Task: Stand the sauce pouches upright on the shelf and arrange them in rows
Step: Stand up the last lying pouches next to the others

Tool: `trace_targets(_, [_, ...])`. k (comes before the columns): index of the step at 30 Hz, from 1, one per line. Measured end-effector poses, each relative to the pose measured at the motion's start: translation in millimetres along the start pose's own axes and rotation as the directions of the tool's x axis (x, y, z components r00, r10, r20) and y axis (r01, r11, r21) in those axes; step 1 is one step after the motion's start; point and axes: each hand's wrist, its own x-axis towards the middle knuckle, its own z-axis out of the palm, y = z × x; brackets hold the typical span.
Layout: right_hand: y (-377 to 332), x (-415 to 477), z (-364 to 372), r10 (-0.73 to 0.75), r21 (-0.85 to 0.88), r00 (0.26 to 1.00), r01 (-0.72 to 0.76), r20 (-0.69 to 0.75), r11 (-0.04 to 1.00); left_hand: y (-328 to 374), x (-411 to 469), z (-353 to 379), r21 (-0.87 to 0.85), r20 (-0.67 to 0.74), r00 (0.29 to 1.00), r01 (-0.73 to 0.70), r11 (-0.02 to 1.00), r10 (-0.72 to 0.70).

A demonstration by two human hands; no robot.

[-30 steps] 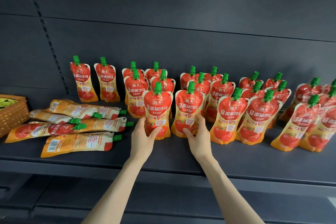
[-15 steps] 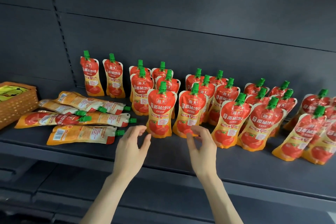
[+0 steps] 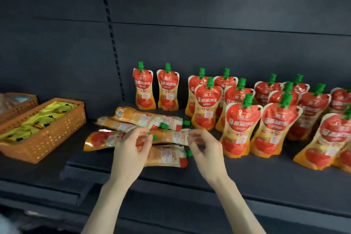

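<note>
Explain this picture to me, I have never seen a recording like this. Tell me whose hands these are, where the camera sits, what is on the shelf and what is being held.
There is no machine here: a person works with bare hands. The single camera is worn on their head and looks down, so both arms enter from the bottom. On the dark shelf, the upright pouches, red with green caps, stand in rows. The flat pouches lie to their left, and an orange basket sits further left. The left hand and right hand are over the flat pouches with fingers curled; blur hides whether either grips one.
</note>
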Motion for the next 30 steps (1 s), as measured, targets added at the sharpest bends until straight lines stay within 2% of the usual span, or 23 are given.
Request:
trace_targets(5, [-11,30,67,0.063,-0.044,0.998,-0.064,-0.025,0.997,-57,45,-24,0.02,0.113,0.993,-0.036,0.999,0.034])
trace_targets(10, [-13,59,94,0.121,-0.11,0.991,-0.127,-0.055,0.986,-84,93,-15,0.014,0.339,0.939,-0.057,0.998,0.049])
trace_targets(14, [-2,87,97,0.147,-0.238,0.989,-0.145,-0.01,0.96,-96,128,3,0.085,0.563,0.825,-0.12,0.989,0.052])
trace_targets(17, [8,104,92,0.256,-0.279,0.963,-0.226,0.077,0.933,-100,145,13,0.249,0.71,0.704,-0.26,0.933,0.007])
trace_targets(19, [16,113,89,0.346,-0.291,0.929,-0.296,0.135,0.91,-104,150,15,0.27,0.763,0.646,-0.287,0.919,-0.022])
trace_targets(21, [22,119,89,0.403,-0.336,0.895,-0.327,0.189,0.883,-109,155,14,0.242,0.767,0.642,-0.266,0.933,-0.016])
trace_targets(25, [30,127,86,0.439,-0.434,0.865,-0.308,0.243,0.847,-114,166,9,0.214,0.722,0.691,-0.21,0.954,-0.009])
trace_targets(28, [32,129,85,0.481,-0.489,0.827,-0.304,0.292,0.818,-118,170,7,0.193,0.713,0.7,-0.148,0.97,-0.035])
trace_targets(30, [31,130,87,0.475,-0.573,0.821,-0.233,0.317,0.786,-121,171,6,0.165,0.713,0.7,-0.115,0.98,-0.038])
